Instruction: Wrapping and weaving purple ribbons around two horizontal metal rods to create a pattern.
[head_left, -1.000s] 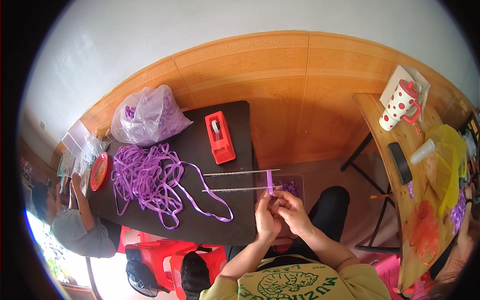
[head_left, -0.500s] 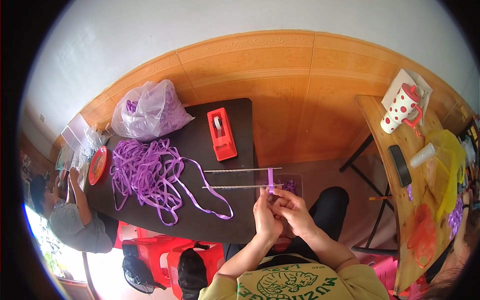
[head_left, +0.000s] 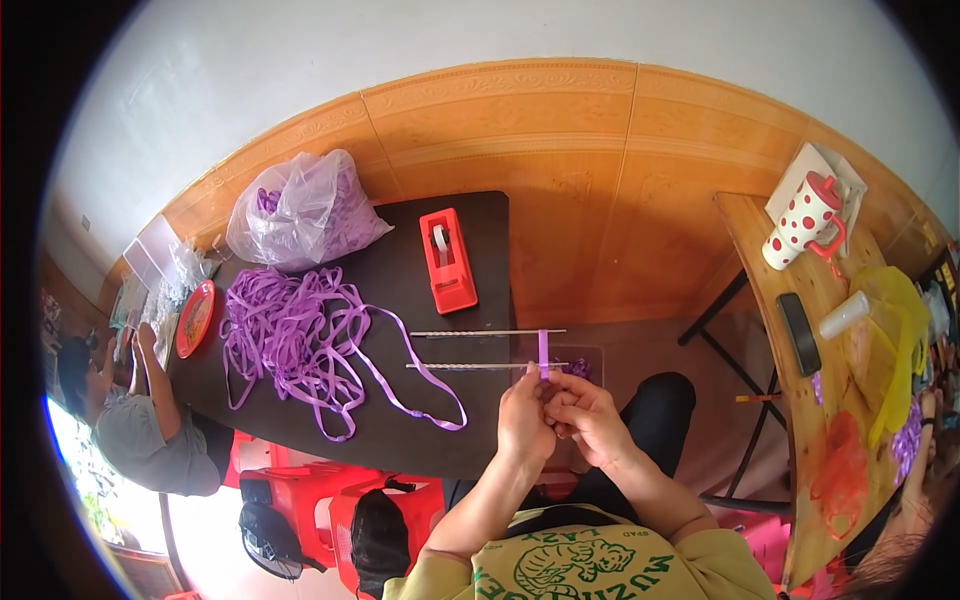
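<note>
A short band of purple ribbon [head_left: 543,348] runs across two thin twisted metal rods, the far rod [head_left: 480,332] and the near rod [head_left: 470,366], which jut out past the table's right edge. My left hand [head_left: 525,418] is closed, its fingertips pinching the ribbon's lower part beside the near rod. Close against it, my right hand [head_left: 590,418] is also closed, thumb and fingers pressed together; what lies between them is hidden. To the left, a large tangled heap of purple ribbon [head_left: 290,335] spreads over the table, with one long loop trailing toward the rods.
On the dark table [head_left: 440,450] are a red tape dispenser [head_left: 448,262], a clear bag of purple ribbon [head_left: 305,212] and a red plate [head_left: 196,318]. Another person [head_left: 150,440] sits far left. A wooden table [head_left: 745,225] on the right bears a dotted tumbler [head_left: 803,222] and a phone [head_left: 798,333].
My left fingertips have moved up slightly along the ribbon to the near rod. My right fingers have shifted a little lower. The whole view has tilted slightly.
</note>
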